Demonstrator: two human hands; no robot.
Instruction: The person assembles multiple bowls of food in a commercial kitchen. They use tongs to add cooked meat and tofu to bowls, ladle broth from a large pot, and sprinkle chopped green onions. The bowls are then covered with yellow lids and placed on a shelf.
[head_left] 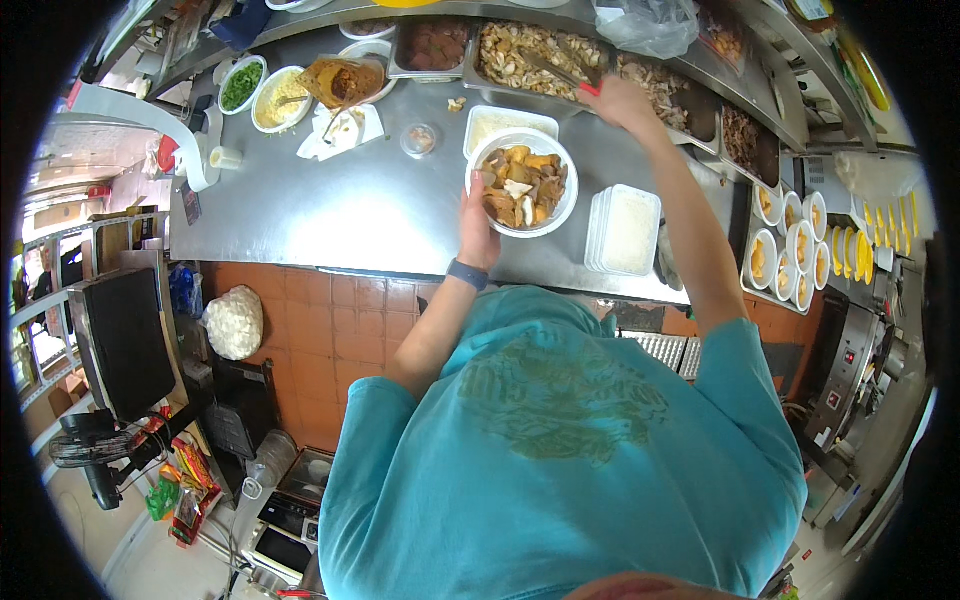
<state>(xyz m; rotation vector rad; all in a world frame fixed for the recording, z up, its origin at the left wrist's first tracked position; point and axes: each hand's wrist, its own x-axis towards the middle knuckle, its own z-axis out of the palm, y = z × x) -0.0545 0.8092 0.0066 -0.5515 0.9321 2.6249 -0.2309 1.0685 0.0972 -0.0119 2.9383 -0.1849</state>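
Observation:
My left hand (pixel 478 232) is closed on the left rim of a round white bowl (pixel 568 205), filled with brown and yellow food chunks (pixel 524 180). At the back of the steel counter, my right hand (pixel 622 104) grips metal tongs (pixel 552 68) with red on the handle. The tongs' tips lie in a steel tray (pixel 470 82) of chopped, pale brown food (pixel 515 50). Just behind the bowl is a rectangular white container (pixel 535 122) of rice. To its right, near the front edge, rests a stack of similar rice containers (pixel 628 232).
Bowls of chopped greens (pixel 240 86) and minced yellowish food (pixel 270 100) stand at the back left, beside a brown-stained bag (pixel 342 80). More food trays (pixel 738 140) line the back right. Filled white cups (pixel 798 245) sit at far right. A shelf (pixel 770 85) overhangs the trays.

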